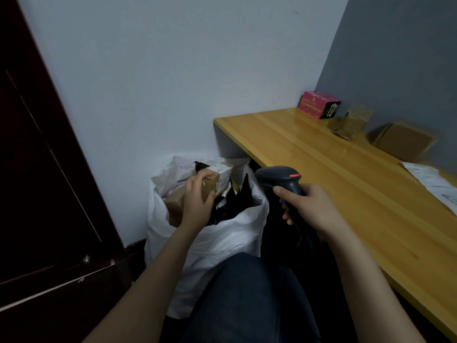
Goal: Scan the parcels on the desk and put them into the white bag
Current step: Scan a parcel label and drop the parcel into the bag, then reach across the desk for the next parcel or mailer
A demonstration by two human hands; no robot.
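The left hand (196, 201) is over the open mouth of the white bag (222, 243), which stands on the floor at about 7 o'clock from the middle of the view, just beside the near end of the bench (321, 169). Its fingers are curled round a long brown parcel (211, 183) with a white label at its far end. The parcel lies tilted across the bag's rim, partly inside, so I judge it is being put in rather than scanned. The right hand (309, 206), at about 4 o'clock and near the bench edge, has its fingers wrapped round the handle of the dark scanner (279, 177), whose red window points up and away from the parcel. The bag looks fairly full, with black wrapped packages (237, 201) and other bits heaped to the brim, so a good share of the work seems done. What is left sits along the back of the bench between 1 and 3 o'clock: a pink box (319, 105), a small brown pouch (348, 125) and a brown carton (403, 142), all well apart from both hands. Whether the pink box counts as a parcel I cannot tell. A printed sheet (435, 181) lies flat at 3 o'clock. Once the held parcel is dropped, those at the back would each need fetching, scanning and bagging.
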